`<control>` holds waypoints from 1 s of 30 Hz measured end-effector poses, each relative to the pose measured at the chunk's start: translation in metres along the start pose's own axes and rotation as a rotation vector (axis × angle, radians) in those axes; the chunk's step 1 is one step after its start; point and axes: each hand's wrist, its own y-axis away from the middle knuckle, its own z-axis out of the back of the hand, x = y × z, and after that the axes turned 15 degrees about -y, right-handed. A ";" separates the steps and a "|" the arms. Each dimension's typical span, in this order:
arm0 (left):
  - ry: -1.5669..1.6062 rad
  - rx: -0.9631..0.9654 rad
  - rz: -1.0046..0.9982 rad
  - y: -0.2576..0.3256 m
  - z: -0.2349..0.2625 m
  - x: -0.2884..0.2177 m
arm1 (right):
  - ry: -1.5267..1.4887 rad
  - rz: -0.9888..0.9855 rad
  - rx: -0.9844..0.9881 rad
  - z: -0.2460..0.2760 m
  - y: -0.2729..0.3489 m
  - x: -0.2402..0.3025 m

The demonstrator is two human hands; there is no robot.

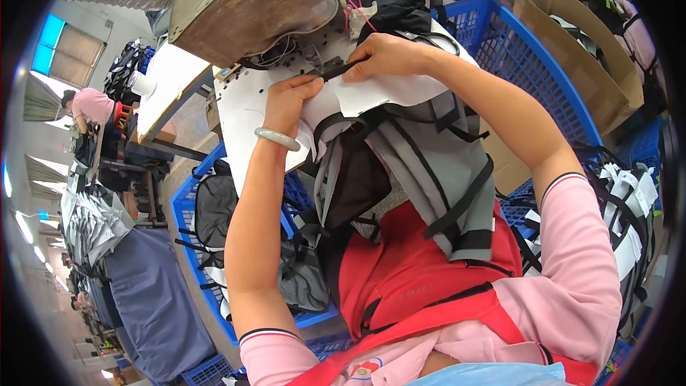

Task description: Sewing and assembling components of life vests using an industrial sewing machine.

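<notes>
Far out at nine o'clock, a co-worker in a pink top bends over another bench, well apart from the action. Sliding right, a blue plastic crate with latticed walls sits beside the person's left knee, stuffed with limp grey and black fabric pieces.

Now the left hand, a pale green bangle on its wrist: it lies flat on the white fabric panel, fingers together and curled, pressing down, thumb tip up against the black strap. That pinning looks meant to keep the slippery cloth from creeping.

At twelve o'clock looms the sewing machine, a worn brownish metal head, with the strap lying right under its needle area on the white table.

Right hand next: fingers bunched together, pinching the strap's end and the panel edge, seemingly holding it taut and lined up toward the needle.

Below the hands, the grey backpack piece with black webbing trim drapes off the table into the lap, over a red apron.

At two o'clock, another blue crate and a cardboard box stand close by.
</notes>
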 end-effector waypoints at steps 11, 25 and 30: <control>0.096 -0.038 -0.031 -0.020 0.004 0.013 | -0.034 0.029 0.013 0.006 -0.014 -0.008; -0.401 0.385 -0.894 0.145 -0.049 -0.030 | 0.531 0.174 0.325 0.013 0.139 0.085; -0.266 0.400 -1.022 0.222 -0.115 -0.026 | 0.524 0.181 0.662 -0.071 0.172 0.055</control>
